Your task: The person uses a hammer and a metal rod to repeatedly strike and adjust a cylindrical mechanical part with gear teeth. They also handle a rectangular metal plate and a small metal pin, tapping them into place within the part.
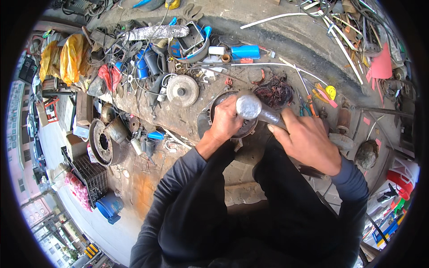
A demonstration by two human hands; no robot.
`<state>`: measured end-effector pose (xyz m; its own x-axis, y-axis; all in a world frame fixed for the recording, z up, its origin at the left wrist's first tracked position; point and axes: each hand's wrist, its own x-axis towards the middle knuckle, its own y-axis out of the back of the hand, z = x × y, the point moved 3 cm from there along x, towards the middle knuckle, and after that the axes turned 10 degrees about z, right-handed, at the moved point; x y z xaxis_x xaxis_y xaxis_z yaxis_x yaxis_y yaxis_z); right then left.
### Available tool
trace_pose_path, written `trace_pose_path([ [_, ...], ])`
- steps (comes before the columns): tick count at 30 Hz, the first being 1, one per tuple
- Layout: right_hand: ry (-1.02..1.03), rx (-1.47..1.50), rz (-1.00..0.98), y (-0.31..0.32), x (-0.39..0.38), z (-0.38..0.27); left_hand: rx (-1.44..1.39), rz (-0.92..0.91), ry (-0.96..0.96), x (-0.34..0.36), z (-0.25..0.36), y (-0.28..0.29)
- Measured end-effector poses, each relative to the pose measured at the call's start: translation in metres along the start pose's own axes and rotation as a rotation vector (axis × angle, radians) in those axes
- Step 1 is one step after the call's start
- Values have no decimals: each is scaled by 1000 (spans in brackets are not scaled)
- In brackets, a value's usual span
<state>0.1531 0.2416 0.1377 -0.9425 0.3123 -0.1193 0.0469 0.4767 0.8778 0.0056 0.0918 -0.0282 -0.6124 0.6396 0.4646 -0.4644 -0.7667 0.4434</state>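
Observation:
My right hand is wrapped round a hammer, whose round, worn steel face points up toward me. Below it sits a round metal housing with an open, dark middle, between my knees. My left hand is closed at the housing's near left part; the hammer head covers its fingertips, so whatever they pinch is hidden. Just beyond the housing lies a tangle of dark reddish wire. Pliers with orange handles lie beyond my right hand.
A round metal disc lies left of the housing, near a blue cylinder and a bin of parts. Farther left stand a wheel-like metal drum, a black crate and a blue bucket. White strips lie at far right.

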Motion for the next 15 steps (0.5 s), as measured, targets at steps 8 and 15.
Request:
trace_pose_path([
  [8, -174, 393, 170, -7, -11, 27, -160, 142, 219, 6, 6, 19],
  [15, -178, 450, 214, -7, -10, 26, -106, 109, 275, 8, -1, 15],
])
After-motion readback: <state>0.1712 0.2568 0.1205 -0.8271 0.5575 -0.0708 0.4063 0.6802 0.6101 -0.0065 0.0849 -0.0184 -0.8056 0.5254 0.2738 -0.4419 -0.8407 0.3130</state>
